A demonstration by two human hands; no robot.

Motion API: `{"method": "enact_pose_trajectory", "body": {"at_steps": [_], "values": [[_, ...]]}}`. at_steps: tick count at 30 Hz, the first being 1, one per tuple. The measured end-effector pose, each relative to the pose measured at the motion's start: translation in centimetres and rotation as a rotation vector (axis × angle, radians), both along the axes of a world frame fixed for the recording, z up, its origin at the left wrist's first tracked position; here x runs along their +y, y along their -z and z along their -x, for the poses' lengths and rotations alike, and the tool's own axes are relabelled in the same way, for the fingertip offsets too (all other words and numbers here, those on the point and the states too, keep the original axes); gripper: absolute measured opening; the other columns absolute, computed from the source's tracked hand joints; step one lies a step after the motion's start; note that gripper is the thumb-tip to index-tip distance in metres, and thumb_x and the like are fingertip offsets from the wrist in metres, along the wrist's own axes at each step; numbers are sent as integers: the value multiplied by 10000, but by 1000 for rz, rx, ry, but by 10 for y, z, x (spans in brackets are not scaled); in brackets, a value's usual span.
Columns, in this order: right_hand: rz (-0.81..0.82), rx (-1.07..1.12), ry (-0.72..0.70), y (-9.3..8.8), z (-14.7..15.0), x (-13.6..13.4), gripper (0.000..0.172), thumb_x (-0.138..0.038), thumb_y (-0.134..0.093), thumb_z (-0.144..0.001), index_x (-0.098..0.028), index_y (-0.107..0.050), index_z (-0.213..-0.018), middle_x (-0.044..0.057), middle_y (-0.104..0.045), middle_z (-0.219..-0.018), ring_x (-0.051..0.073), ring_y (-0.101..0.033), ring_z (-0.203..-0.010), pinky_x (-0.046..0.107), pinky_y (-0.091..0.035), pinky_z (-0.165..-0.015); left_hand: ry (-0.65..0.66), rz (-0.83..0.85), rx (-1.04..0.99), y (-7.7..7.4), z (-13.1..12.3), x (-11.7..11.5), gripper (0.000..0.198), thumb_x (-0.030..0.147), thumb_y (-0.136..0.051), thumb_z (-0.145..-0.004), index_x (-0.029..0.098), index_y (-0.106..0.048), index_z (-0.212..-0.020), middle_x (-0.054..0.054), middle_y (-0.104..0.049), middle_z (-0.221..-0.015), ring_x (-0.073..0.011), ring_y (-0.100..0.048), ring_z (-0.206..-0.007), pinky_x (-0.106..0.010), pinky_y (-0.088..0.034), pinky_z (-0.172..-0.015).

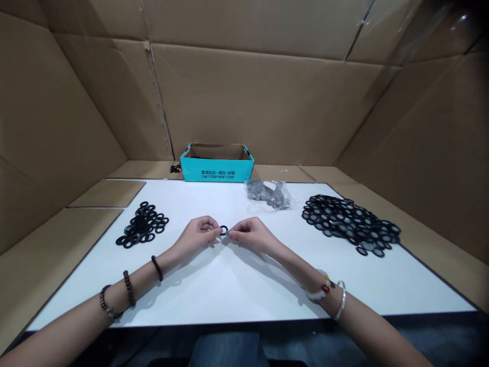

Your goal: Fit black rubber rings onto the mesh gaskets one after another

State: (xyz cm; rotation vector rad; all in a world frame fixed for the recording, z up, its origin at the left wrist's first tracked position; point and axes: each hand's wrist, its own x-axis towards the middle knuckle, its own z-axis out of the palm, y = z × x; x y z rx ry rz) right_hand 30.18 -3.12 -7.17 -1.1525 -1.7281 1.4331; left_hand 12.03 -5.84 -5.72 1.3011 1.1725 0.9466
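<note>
A small black ring [224, 227] is held just above the middle of the white table. My left hand [200, 232] pinches its left edge between thumb and fingers. At the ring's right edge, the thumb and forefinger of my right hand [250, 234] are also pinched together. Whether a thin piece sits between those fingertips is too small to tell. To the left lies a loose pile of black rings [141, 224]. On the right is a larger heap of black-rimmed discs [349, 221] with grey centres.
A turquoise box [217, 169] with an open top stands at the table's back edge. In front of its right corner lies a clear plastic bag [269, 193] of grey pieces. Cardboard walls [248, 102] surround the white table [229, 290]. A few black pieces [175, 167] lie left of the box.
</note>
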Motion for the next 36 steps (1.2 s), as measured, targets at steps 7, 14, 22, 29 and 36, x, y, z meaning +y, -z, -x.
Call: {"method": "enact_pose_trajectory", "body": {"at_steps": [7,14,22,29,36], "values": [[-48,-3,70,0,4,-1,265,-369,-674,-643,-115,-649,-715,33,-618,-605,110,-530,-529,216,-391,-492,40,-1,-72,2,0,0,218,312,-678,-665,136,-566,-726,12,-578,-563,-94,-523,-508,-213,-373,-510],[12,143,4,-7,12,-7,297,-406,-638,-671,-122,-557,-703,-3,-544,-610,87,-472,-536,215,-355,-512,-3,106,-185,3,-3,-3,284,295,-749,-578,121,-592,-738,5,-600,-588,-92,-529,-529,-223,-405,-549],[-152,62,47,9,17,-11,225,-368,-509,-800,-150,-541,-753,-10,-544,-668,100,-476,-610,216,-368,-560,7,219,-295,12,-4,-4,296,286,-786,-549,91,-626,-703,-38,-651,-650,-114,-589,-600,-256,-451,-655],[-353,-98,63,-2,15,-15,153,-274,-511,-804,-146,-567,-741,3,-578,-674,109,-505,-626,222,-381,-582,-6,176,-319,13,-4,-6,253,264,-765,-593,106,-620,-728,-29,-650,-692,-120,-604,-694,-270,-458,-766],[-481,-158,92,-16,14,-18,114,-213,-542,-785,-151,-604,-712,29,-635,-688,128,-565,-642,236,-421,-613,-80,20,-243,21,-3,-3,197,271,-717,-651,135,-602,-735,-17,-633,-730,-133,-606,-746,-238,-463,-711]]}}
